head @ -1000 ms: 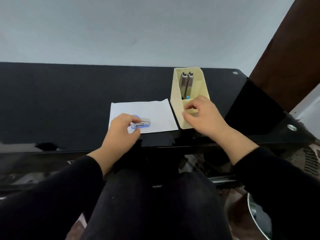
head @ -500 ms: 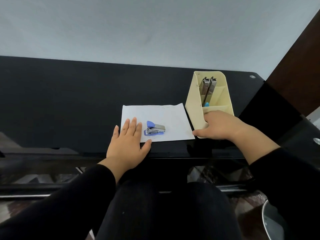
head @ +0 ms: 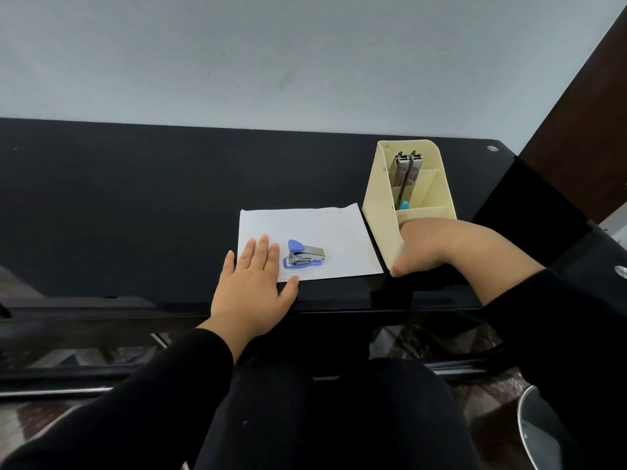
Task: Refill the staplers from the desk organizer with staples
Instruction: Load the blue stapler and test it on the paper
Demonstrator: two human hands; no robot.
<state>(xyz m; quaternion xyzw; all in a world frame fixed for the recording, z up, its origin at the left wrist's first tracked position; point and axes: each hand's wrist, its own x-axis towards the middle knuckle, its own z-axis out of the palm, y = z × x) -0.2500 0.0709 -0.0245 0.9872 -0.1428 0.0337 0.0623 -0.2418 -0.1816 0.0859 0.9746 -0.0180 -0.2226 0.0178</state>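
Nearest the body, the left hand (head: pixel 252 284) lies flat at the front edge of the glossy black desk (head: pixel 118 205), fingers extended and slightly spread, palm down, holding nothing; its fingertips and thumb overlap the near left corner of the white sheet of paper (head: pixel 334 228). Just beside those fingertips, on the sheet, sits the small blue-and-silver stapler (head: pixel 304 257); it appears partly open, though the magazine state cannot be confirmed. To the right, the right hand (head: pixel 437 247) reaches into the front compartment of the cream plastic desk organizer (head: pixel 380 205), thumb against the near outer wall; the fingers are hidden inside, so whether they pinch anything cannot be told. Farther back in the organizer stand two upright silver metal staplers (head: pixel 405 174) and a blue item, partly hidden. Risk: the organizer is tall and tapered, and an upward pull from the front compartment could tip it forward and spill the contents. Loose staple strips may break if withdrawn blind.
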